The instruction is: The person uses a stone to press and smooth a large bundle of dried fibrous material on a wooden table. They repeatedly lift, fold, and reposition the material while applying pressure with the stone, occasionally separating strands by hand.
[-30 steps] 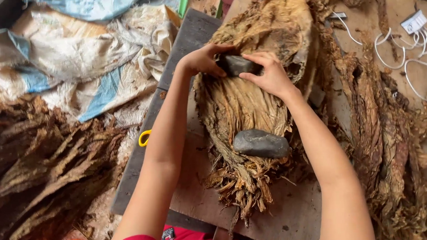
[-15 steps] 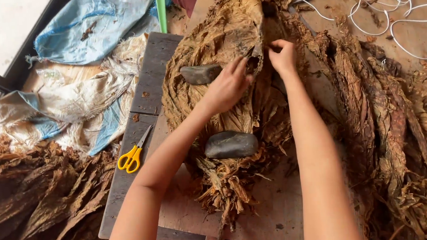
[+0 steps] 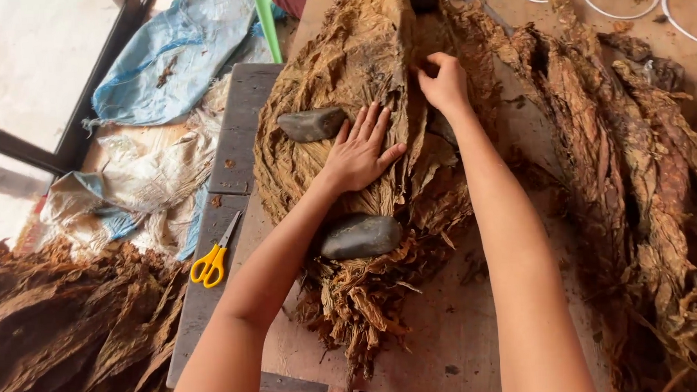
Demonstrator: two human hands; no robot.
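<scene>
Head view: dried tobacco leaf pile [image 3: 375, 85], frame centre, on wooden board [image 3: 479, 323].
Left hand [image 3: 360, 150]: fingers spread flat on pile.
Right hand [image 3: 444, 82]: curled, pinching leaf.
Stones: upper stone [image 3: 312, 124], lower stone [image 3: 361, 236] on pile.

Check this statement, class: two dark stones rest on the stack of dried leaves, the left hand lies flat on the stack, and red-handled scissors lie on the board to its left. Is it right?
Not quite. The scissors have yellow handles, not red, as the head view shows. The rest stands: two dark stones rest on the stack of dried leaves, and the left hand lies flat on it.
</scene>
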